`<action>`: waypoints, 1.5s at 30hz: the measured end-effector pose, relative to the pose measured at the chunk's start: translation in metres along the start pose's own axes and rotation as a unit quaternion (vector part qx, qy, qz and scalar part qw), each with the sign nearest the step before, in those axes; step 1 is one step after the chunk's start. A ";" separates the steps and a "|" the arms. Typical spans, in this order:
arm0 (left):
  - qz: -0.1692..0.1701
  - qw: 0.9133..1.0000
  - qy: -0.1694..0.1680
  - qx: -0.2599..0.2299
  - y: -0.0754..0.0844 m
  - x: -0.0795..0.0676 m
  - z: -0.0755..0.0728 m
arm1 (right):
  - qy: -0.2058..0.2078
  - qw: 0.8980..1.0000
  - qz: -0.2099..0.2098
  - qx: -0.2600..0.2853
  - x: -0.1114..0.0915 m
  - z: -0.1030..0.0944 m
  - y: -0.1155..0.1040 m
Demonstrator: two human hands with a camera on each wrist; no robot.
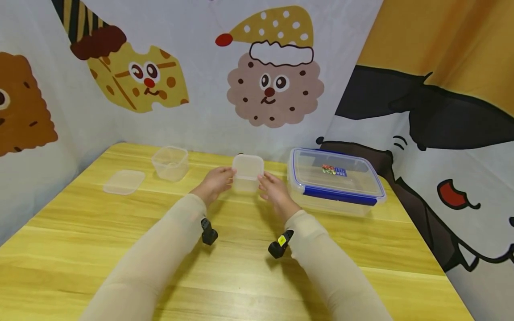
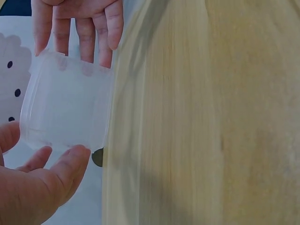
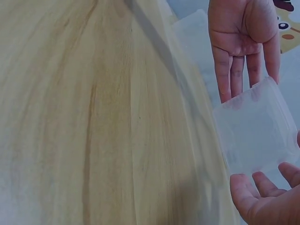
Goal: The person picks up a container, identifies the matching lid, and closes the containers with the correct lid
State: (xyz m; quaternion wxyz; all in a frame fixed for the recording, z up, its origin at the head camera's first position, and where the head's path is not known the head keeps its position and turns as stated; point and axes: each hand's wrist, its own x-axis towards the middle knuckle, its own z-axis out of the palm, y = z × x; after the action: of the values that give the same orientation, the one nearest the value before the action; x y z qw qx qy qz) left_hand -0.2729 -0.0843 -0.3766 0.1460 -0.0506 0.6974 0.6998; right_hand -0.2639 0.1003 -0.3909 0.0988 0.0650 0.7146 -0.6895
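A small translucent plastic container (image 1: 246,183) with its lid (image 1: 248,167) on stands between both hands near the table's back edge. My left hand (image 1: 215,183) grips its left side, and my right hand (image 1: 275,189) grips the right side. In the left wrist view the fingers of the left hand (image 2: 42,183) touch the lower wall of the container (image 2: 70,103), with the right hand (image 2: 84,23) opposite. The right wrist view has the right hand (image 3: 269,199) below the container (image 3: 253,126) and the left hand (image 3: 243,28) above it.
To the left, an uncovered translucent container (image 1: 170,166) stands beside a loose flat lid (image 1: 124,182). A large clear box (image 1: 335,176) with blue clips stands right of the hands. Printed cloth (image 1: 201,120) hangs behind the wooden table (image 1: 241,276).
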 end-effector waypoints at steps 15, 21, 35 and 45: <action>-0.011 1.000 0.008 -0.005 -0.002 0.013 -0.003 | 0.013 1.000 -0.008 0.011 0.014 0.005 0.001; -0.009 1.000 0.009 0.002 0.000 0.016 -0.003 | 0.013 1.000 -0.010 0.013 0.018 0.006 0.000; -0.009 1.000 0.017 0.003 -0.003 0.027 -0.002 | 0.029 0.999 0.001 0.014 0.026 0.007 0.003; -0.014 1.000 0.020 0.000 -0.005 0.030 0.000 | 0.030 1.000 0.001 0.001 0.027 0.007 0.005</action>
State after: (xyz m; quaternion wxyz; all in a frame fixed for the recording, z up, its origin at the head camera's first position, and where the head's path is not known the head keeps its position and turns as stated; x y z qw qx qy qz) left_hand -0.3004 -0.0807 -0.3894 0.1418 -0.0739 0.6993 0.6967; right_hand -0.2889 0.0922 -0.4019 0.0775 0.0866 0.7162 -0.6881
